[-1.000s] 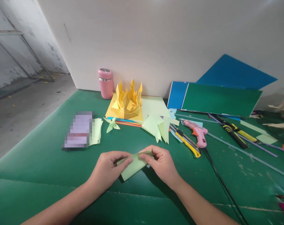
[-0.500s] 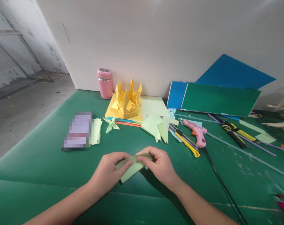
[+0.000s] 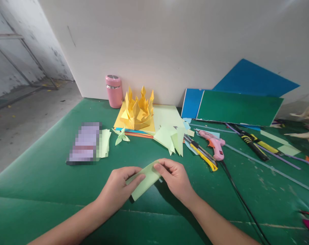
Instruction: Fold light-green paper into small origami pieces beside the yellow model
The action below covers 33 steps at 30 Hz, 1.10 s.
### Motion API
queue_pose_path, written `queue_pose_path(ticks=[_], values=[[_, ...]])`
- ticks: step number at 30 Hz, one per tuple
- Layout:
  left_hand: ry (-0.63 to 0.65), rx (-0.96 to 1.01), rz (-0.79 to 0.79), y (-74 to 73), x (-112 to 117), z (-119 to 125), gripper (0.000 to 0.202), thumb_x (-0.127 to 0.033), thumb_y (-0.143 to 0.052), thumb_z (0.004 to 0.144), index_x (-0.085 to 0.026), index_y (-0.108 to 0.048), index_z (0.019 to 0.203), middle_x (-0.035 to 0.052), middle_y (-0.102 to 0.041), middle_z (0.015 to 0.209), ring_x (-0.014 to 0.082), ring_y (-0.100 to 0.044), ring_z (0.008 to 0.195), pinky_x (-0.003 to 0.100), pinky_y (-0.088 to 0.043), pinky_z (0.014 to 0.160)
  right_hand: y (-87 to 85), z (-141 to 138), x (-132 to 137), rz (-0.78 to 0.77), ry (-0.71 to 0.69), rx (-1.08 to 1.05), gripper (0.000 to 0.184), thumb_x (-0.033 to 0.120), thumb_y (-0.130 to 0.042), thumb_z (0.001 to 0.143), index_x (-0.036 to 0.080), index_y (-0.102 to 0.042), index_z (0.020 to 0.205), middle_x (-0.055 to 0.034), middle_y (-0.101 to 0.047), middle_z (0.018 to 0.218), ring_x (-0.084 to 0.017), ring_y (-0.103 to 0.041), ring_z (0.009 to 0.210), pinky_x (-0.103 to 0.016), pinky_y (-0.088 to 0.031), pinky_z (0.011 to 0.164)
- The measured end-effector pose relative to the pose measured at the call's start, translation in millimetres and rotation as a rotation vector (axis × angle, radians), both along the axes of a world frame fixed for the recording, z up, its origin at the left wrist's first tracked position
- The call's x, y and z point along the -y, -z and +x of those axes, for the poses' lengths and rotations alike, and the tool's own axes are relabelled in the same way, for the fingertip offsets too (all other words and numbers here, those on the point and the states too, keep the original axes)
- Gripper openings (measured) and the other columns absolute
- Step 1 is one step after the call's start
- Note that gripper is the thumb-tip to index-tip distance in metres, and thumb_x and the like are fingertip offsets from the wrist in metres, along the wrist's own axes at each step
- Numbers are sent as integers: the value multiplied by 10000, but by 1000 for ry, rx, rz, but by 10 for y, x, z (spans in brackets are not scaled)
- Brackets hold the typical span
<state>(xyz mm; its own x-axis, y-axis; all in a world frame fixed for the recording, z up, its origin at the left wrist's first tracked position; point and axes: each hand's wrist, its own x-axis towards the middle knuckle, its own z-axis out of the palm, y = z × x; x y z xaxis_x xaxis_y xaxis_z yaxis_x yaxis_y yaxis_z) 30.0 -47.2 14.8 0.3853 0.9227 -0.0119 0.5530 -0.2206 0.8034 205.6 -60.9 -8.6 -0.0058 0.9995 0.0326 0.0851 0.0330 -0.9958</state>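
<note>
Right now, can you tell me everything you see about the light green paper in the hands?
The light green paper looks thin, plain and matte, a narrow piece that seems folded and bends slightly. It slants above the green tabletop, its right end farther away. The left hand pinches its left part and the right hand its right end, both thumbs on the facing side. I can't tell whether its lower corner touches the tabletop.
</note>
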Motion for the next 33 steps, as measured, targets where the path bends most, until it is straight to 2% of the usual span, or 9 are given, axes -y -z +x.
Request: queue_pose_path(ticks=[10, 15, 19, 22, 25, 28, 33], values=[[59, 31, 16, 33, 11, 0, 296, -328, -451, 851, -224, -728, 855, 4, -756, 779, 179, -666, 687, 232, -484, 622, -9, -6, 4, 3, -7, 3, 309, 453, -586, 792, 168, -653, 693, 12, -517, 572, -115, -409, 541, -230, -341, 504], [63, 57, 103, 39, 0, 1, 259, -281, -463, 845, -217, -713, 824, 24, -740, 770, 173, -653, 697, 251, -495, 664, -17, -7, 7, 18, -11, 8, 275, 415, -585, 798, 172, -655, 690, 8, -541, 598, -120, -434, 561, -232, -355, 526], [-8, 121, 90, 39, 13, 14, 179, -266, -489, 819, -220, -647, 889, 21, -719, 815, 166, -649, 743, 255, -514, 684, -32, -7, 10, 24, -13, 21, 266, 409, -589, 794, 178, -661, 683, 6, -555, 598, -125, -447, 564, -238, -363, 537], [-48, 132, 86, 37, 27, 22, 99, -249, -492, 807, -220, -586, 820, -8, -672, 746, 142, -623, 673, 231, -513, 628, -41, -8, 13, 26, -2, 28, 284, 428, -597, 787, 178, -659, 667, 18, -520, 560, -116, -418, 532, -237, -352, 518], [25, 115, 162, 32, 26, 17, 154, -205, -462, 820, -218, -595, 744, -5, -673, 718, 138, -618, 654, 230, -510, 632, -41, -11, 13, 28, -4, 34, 294, 430, -597, 788, 176, -655, 651, 23, -494, 536, -110, -395, 517, -234, -343, 503], [113, 137, 227, 35, 15, 5, 231, -175, -440, 835, -222, -653, 760, 25, -715, 796, 155, -659, 751, 246, -524, 710, -36, -15, 12, 36, -6, 33, 282, 416, -600, 783, 180, -661, 643, 22, -504, 534, -112, -407, 516, -238, -352, 506], [129, 132, 237, 51, 12, -5, 263, -167, -453, 842, -227, -708, 817, 43, -736, 871, 170, -681, 817, 257, -540, 752, -34, -12, 8, 33, -3, 26, 256, 388, -603, 778, 180, -675, 647, 14, -545, 545, -119, -440, 528, -243, -370, 519]])
